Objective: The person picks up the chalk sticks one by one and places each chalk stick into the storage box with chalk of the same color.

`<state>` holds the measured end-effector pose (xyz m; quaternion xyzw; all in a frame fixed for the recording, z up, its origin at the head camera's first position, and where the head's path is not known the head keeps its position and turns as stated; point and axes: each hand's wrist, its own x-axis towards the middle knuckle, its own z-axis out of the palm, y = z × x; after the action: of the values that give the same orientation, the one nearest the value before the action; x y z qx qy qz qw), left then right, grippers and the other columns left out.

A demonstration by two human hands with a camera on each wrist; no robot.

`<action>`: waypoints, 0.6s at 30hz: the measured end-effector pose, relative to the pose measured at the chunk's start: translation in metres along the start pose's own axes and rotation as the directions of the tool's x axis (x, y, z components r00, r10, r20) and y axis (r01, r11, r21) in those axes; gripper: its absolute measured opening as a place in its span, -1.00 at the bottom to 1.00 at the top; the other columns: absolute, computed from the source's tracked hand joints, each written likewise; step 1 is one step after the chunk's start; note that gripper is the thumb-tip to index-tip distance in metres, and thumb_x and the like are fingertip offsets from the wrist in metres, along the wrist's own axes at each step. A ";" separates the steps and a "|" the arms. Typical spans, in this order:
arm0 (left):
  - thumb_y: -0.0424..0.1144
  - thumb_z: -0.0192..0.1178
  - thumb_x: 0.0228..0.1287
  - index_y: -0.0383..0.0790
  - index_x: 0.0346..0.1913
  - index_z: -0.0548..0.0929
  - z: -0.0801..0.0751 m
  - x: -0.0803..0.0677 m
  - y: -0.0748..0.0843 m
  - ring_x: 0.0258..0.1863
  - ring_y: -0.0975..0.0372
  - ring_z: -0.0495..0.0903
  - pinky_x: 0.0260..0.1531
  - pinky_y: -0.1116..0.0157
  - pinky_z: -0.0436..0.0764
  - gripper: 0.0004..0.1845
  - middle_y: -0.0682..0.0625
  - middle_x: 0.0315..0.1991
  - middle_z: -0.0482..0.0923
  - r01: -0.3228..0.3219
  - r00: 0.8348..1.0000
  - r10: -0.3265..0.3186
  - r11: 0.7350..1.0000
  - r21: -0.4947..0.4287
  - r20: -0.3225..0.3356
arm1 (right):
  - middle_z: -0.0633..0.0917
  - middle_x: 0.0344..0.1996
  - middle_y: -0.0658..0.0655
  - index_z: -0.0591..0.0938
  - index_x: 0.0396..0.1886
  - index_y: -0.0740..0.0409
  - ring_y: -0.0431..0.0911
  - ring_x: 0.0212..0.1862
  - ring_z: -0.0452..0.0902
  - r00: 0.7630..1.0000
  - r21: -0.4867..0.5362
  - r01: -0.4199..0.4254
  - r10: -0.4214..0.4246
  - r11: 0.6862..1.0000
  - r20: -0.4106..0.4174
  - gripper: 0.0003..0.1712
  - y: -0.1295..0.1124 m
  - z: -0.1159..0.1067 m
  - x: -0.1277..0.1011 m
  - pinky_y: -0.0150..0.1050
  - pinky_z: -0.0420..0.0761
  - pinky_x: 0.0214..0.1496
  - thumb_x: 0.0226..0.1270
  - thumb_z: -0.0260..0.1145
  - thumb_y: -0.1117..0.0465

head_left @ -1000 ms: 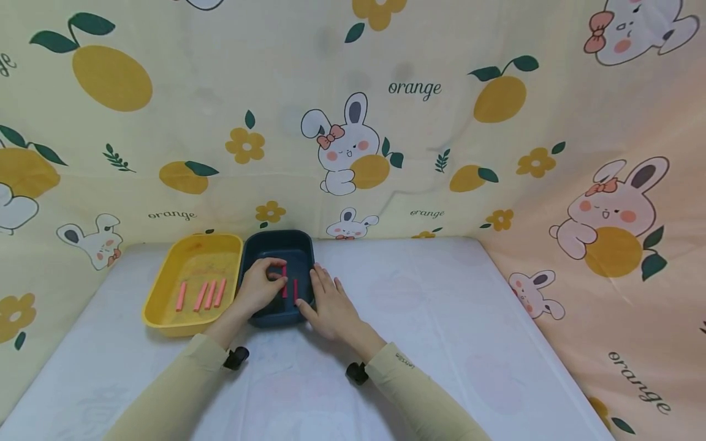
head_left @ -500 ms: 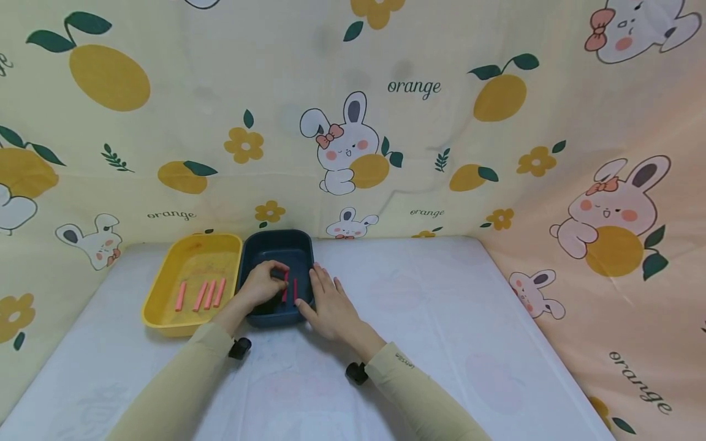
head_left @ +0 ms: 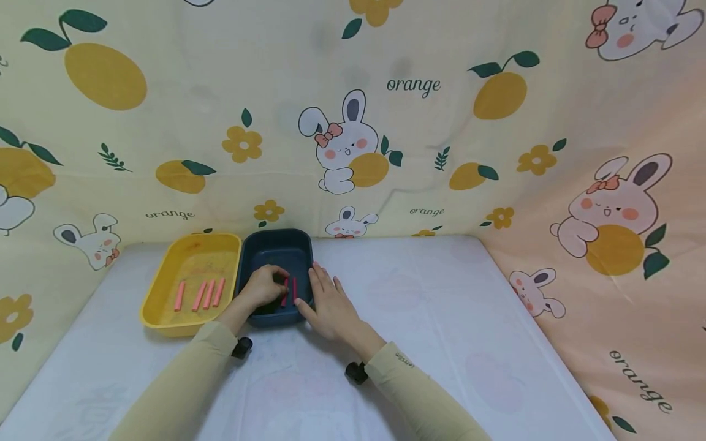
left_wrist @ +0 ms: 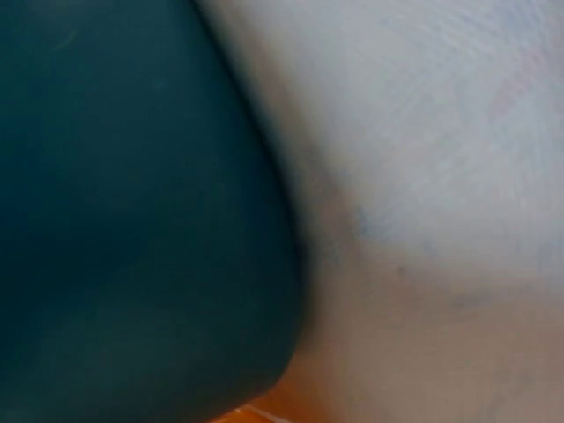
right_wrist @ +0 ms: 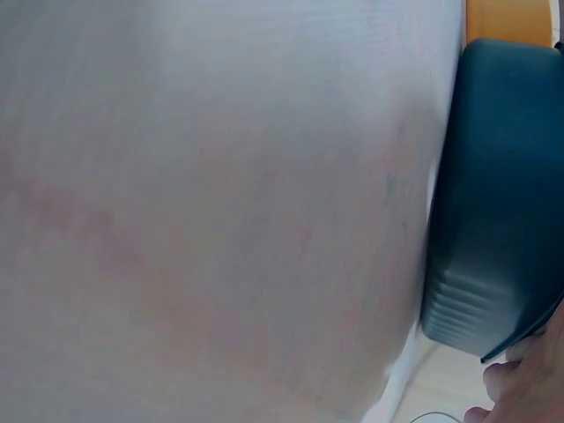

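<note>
**Thin red sticks in a blue tray**

The left hand [head_left: 263,288] reaches into the blue tray [head_left: 276,245], its fingers curled down over a red stick [head_left: 284,293] on the tray floor. It seems to pinch that stick near its upper end, though the fingertips hide the contact. A second stick [head_left: 295,288] lies just beside it, parallel and free. The right hand [head_left: 326,301] rests flat on the table [head_left: 430,306] with straight, slightly spread fingers against the tray's right wall, steadying it.

Four more sticks [head_left: 200,294] lie side by side in the yellow tray [head_left: 165,315], which touches the blue one on its left.

The sticks look slim, rigid and very light, so they probably need only a gentle fingertip pinch. Lying flat on smooth plastic, they are likely to slide or roll away; taking one by an end and tipping it up should be easier than gripping mid-length. The tray looks light too and could shift without the bracing hand.
</note>
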<state>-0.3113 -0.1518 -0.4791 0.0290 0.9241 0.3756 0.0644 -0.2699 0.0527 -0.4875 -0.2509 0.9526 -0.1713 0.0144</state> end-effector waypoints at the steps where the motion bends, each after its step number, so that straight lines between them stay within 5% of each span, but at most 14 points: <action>1: -0.34 0.36 0.27 -0.38 0.15 0.68 0.000 0.000 0.000 0.14 -0.13 0.51 0.26 -0.12 0.46 -0.60 -0.35 0.18 0.53 0.005 1.000 -0.005 1.000 0.003 0.003 | -0.10 0.70 0.10 -0.04 0.70 0.18 -0.04 0.69 -0.19 1.000 -0.001 0.000 0.000 1.000 0.001 -0.04 0.000 0.000 0.000 0.03 -0.07 0.65 0.63 -0.20 -0.37; 11: -0.33 0.34 0.32 -0.37 0.19 0.65 0.002 0.000 -0.003 0.07 -0.07 0.57 0.24 -0.08 0.51 -0.60 -0.29 0.12 0.64 0.038 0.999 -0.038 0.999 0.000 0.026 | -0.10 0.70 0.10 -0.03 0.70 0.18 -0.04 0.69 -0.18 1.000 -0.007 0.006 -0.006 1.000 -0.002 -0.04 -0.001 0.002 0.001 0.05 -0.07 0.65 0.63 -0.20 -0.37; 18: -0.33 0.32 0.35 -0.40 0.21 0.64 0.003 -0.001 0.001 0.01 -0.02 0.65 0.12 0.00 0.62 -0.60 -0.29 0.12 0.59 -0.008 1.000 0.008 1.000 -0.017 -0.008 | -0.08 0.70 0.09 -0.03 0.70 0.17 -0.02 0.68 -0.16 1.000 0.007 -0.017 0.017 1.000 -0.015 -0.03 0.001 0.003 0.000 0.07 -0.08 0.65 0.62 -0.17 -0.37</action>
<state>-0.3098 -0.1493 -0.4801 0.0305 0.9210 0.3837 0.0594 -0.2700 0.0532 -0.4906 -0.2416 0.9541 -0.1766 0.0093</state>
